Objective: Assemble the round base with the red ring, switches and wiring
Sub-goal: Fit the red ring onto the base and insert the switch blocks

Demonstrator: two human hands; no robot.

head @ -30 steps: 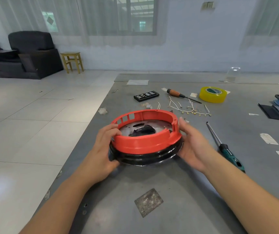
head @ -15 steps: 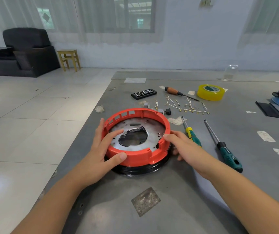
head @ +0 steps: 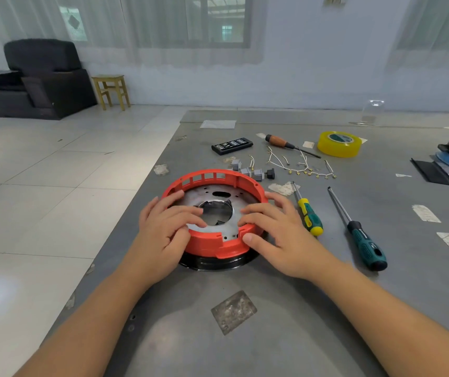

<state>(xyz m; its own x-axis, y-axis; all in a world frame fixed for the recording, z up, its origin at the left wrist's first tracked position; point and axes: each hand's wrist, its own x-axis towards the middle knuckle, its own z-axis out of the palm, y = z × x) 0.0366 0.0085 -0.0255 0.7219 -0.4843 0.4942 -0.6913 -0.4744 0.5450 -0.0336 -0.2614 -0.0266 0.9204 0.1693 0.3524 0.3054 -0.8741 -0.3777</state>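
The round black base (head: 218, 263) sat flat on the gray surface (head: 286, 322), right in front of me. The red ring (head: 212, 244) sat on top of it, and a silver metal plate (head: 212, 195) with a big hole lay inside the ring.

My left hand (head: 163, 227) lay over the ring at 9 o'clock. Its fingers (head: 188, 217) were straight and spread, and they pressed down on the plate. They did not curl around anything. My right hand (head: 275, 227) lay over the ring at 3 o'clock. Its fingers (head: 253, 213) were a little bent, with the tips down on the plate, and my thumb (head: 250, 238) pressed on the outside of the red ring. That hand was not clenched either.

The small gray switches (head: 250, 171) sat just past the ring at 12 o'clock, with a little black knob (head: 270, 174) beside them. The white wires (head: 299, 165) with gold ends lay past them, at about 1 o'clock.

A yellow and green screwdriver (head: 309, 214) lay just beside my right hand at 3 o'clock. A dark green screwdriver (head: 362, 240) lay farther out the same way. A wood-handled screwdriver (head: 279, 141), a black bit case (head: 232, 145) and a roll of yellow tape (head: 339, 144) lay far back, between 12 and 2 o'clock.

A scuffed gray patch (head: 233, 312) was stuck on the surface at 6 o'clock.
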